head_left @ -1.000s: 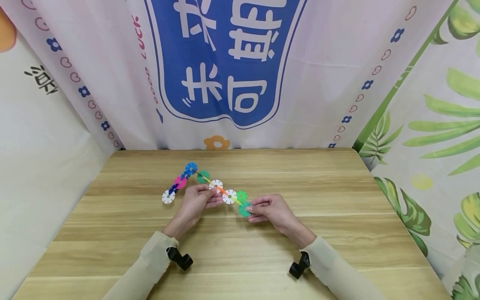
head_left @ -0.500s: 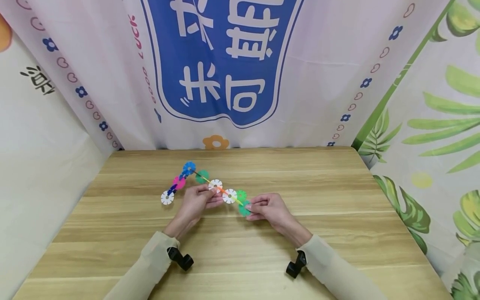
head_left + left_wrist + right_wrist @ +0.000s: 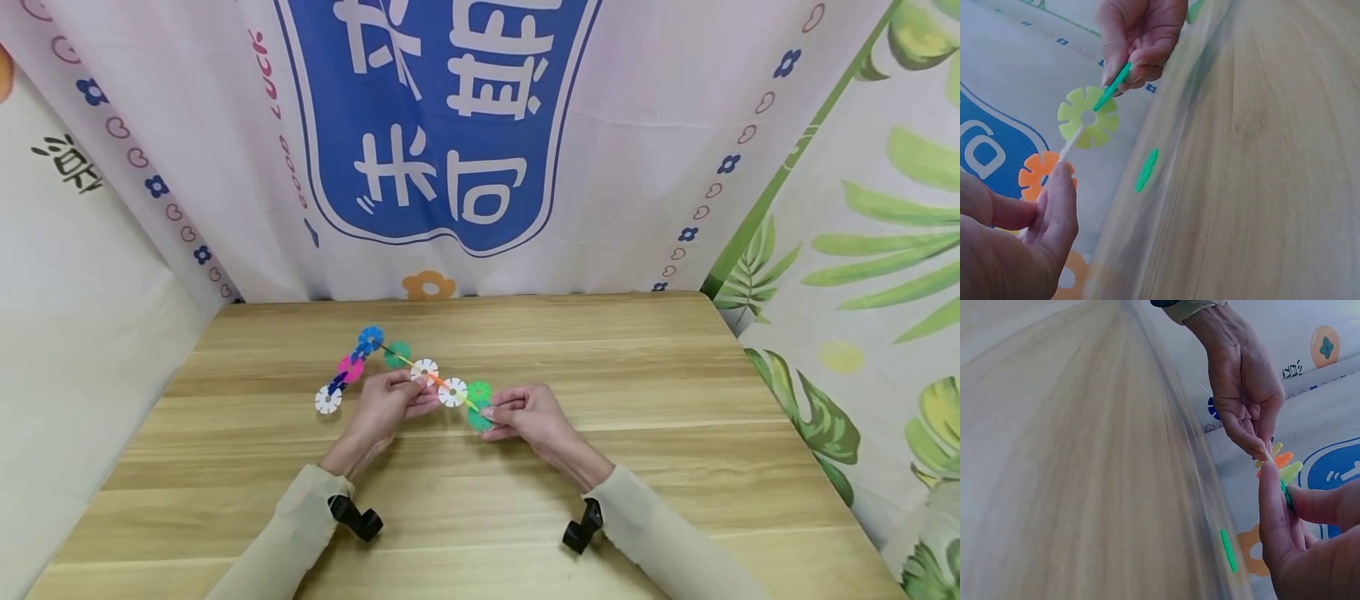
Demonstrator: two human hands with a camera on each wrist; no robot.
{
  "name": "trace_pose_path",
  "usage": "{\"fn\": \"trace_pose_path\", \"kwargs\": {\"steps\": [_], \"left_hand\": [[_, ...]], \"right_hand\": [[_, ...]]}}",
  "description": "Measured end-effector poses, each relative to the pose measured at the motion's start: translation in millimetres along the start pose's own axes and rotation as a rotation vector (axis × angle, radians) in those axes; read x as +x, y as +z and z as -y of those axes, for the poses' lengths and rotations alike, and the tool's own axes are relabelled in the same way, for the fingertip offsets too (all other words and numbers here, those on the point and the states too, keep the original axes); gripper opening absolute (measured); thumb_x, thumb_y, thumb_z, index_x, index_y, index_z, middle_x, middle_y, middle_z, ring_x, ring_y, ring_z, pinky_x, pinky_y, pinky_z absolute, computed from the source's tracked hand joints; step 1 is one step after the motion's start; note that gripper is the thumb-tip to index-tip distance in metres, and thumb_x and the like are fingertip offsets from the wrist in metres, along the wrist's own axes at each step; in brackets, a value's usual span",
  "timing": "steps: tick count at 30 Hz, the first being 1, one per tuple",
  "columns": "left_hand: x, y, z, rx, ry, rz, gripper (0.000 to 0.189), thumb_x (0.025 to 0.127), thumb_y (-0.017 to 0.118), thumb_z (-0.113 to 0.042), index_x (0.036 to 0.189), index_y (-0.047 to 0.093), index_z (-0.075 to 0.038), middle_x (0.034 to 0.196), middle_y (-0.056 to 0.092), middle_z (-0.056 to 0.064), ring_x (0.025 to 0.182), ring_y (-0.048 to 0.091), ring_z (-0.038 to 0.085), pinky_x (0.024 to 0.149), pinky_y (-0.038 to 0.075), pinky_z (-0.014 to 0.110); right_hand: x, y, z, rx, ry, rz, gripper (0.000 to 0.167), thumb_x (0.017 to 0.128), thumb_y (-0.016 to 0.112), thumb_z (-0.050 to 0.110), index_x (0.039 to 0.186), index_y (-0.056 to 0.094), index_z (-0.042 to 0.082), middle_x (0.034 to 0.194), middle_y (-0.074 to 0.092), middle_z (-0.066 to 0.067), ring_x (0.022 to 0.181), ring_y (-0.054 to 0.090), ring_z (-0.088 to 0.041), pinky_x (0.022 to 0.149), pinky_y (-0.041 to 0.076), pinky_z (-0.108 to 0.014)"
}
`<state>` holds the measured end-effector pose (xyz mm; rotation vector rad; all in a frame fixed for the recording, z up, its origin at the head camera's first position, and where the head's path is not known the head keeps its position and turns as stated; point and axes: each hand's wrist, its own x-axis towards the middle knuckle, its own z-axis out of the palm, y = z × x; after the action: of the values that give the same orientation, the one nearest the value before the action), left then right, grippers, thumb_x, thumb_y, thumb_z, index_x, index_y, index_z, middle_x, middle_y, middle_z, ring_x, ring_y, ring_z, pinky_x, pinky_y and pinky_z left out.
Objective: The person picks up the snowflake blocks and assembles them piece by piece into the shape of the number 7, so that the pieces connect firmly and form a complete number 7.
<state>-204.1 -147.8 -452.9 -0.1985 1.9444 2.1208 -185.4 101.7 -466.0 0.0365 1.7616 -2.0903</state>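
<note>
A chain of slotted snowflake discs, in blue, pink, white, orange, yellow and green, stretches between my hands and bends off to the far left. My left hand [image 3: 378, 410] pinches a white disc [image 3: 424, 372] partway along it. Another white disc [image 3: 452, 392] sits between the hands, joined to a yellow-green disc [image 3: 1107, 134] that faces the left wrist camera. At the right end my right hand [image 3: 527, 415] pinches a green disc [image 3: 480, 416], which touches the yellow-green one; fingers hide how far their slots engage. An orange disc [image 3: 1035, 172] shows beside the left fingertips.
A loose bright green disc [image 3: 479, 390] lies on the wooden table [image 3: 637, 358] just behind the right end of the chain. The chain's far part runs through a blue disc [image 3: 371, 338] and a pink disc [image 3: 350, 368] to a white end disc [image 3: 327, 401]. A printed curtain [image 3: 615, 192] hangs behind.
Both hands and the chain have shifted slightly left, partly because the head view itself moved. The right hand sits a touch closer to the left. Both grips look the same.
</note>
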Motion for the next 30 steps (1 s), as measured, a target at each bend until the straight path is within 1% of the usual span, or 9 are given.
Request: {"fn": "trace_pose_path", "kwargs": {"steps": [3,7,11,15,19,22,24,27,30], "left_hand": [[0.1,-0.3,-0.6,0.001,-0.002,0.002,0.015,0.106,0.055,-0.001,0.118,0.058,0.009,0.095,0.074,0.009,0.085,0.078,0.016,0.088,0.068,0.032],[-0.2,-1.6,-3.5,0.018,0.005,0.044,0.016,0.106,0.055,-0.001,0.117,0.058,0.011,0.096,0.075,0.01,0.088,0.078,0.018,0.091,0.067,0.036],[-3.0,-5.0,-7.3,0.047,0.001,0.064,0.016,0.106,0.057,-0.002,0.117,0.058,0.011,0.094,0.076,0.009,0.086,0.079,0.019,0.09,0.068,0.036],[-4.5,-6.8,-10.2,0.069,0.007,0.056,0.019,0.107,0.058,-0.007,0.118,0.057,0.009,0.093,0.076,0.008,0.082,0.079,0.017,0.086,0.068,0.034],[-2.9,-5.3,-10.4,0.081,0.019,0.042,0.023,0.108,0.057,-0.01,0.121,0.057,0.009,0.093,0.073,0.005,0.079,0.077,0.013,0.083,0.069,0.03],[-1.9,-4.8,-8.9,0.078,0.022,0.032,0.022,0.108,0.055,-0.007,0.122,0.057,0.01,0.091,0.072,0.005,0.076,0.075,0.012,0.08,0.069,0.03],[-1.0,-6.0,-8.3,0.089,0.023,0.032,0.022,0.108,0.055,-0.006,0.123,0.057,0.011,0.09,0.072,0.005,0.076,0.075,0.012,0.08,0.069,0.03],[-0.1,-8.5,-9.5,0.107,0.032,0.028,0.022,0.108,0.055,-0.005,0.123,0.056,0.011,0.089,0.072,0.005,0.075,0.075,0.012,0.079,0.069,0.031],[1.2,-9.8,-10.2,0.109,0.037,0.027,0.023,0.107,0.055,-0.004,0.123,0.054,0.012,0.088,0.072,0.005,0.075,0.075,0.012,0.079,0.069,0.031]], "right_hand": [[0.6,0,-1,0.001,0.0,0.003,0.017,0.093,0.068,-0.013,0.107,0.06,-0.016,0.08,0.063,-0.008,0.063,0.074,-0.018,0.072,0.069,-0.031],[0.5,-2,-2,0.001,0.009,0.012,0.017,0.092,0.068,-0.014,0.107,0.06,-0.016,0.081,0.064,-0.007,0.064,0.074,-0.018,0.073,0.07,-0.032],[-0.6,-3,-2,-0.031,0.035,0.066,0.018,0.091,0.069,-0.013,0.108,0.062,-0.014,0.082,0.069,-0.009,0.068,0.076,-0.019,0.076,0.07,-0.035],[-0.9,-1,-1,-0.067,0.05,0.139,0.019,0.091,0.073,-0.009,0.107,0.064,-0.01,0.083,0.076,-0.011,0.072,0.078,-0.022,0.079,0.07,-0.038],[1.6,1,-1,-0.106,0.038,0.203,0.016,0.092,0.075,-0.004,0.105,0.065,-0.007,0.084,0.079,-0.011,0.074,0.079,-0.022,0.078,0.07,-0.04],[5.9,0,0,-0.181,0.035,0.235,0.016,0.097,0.074,0.006,0.106,0.068,-0.005,0.087,0.079,-0.011,0.077,0.08,-0.023,0.079,0.07,-0.041],[9.8,-2,4,-0.257,0.034,0.232,0.021,0.1,0.072,0.015,0.111,0.069,-0.003,0.093,0.079,-0.012,0.081,0.079,-0.023,0.081,0.07,-0.041],[20.8,-9,14,-0.379,-0.011,0.189,0.035,0.103,0.069,0.029,0.116,0.07,-0.003,0.102,0.077,-0.017,0.088,0.078,-0.026,0.084,0.069,-0.039],[33.4,-14,23,-0.499,-0.085,0.111,0.036,0.102,0.071,0.031,0.114,0.071,-0.003,0.101,0.077,-0.018,0.088,0.077,-0.026,0.081,0.069,-0.037]]}}
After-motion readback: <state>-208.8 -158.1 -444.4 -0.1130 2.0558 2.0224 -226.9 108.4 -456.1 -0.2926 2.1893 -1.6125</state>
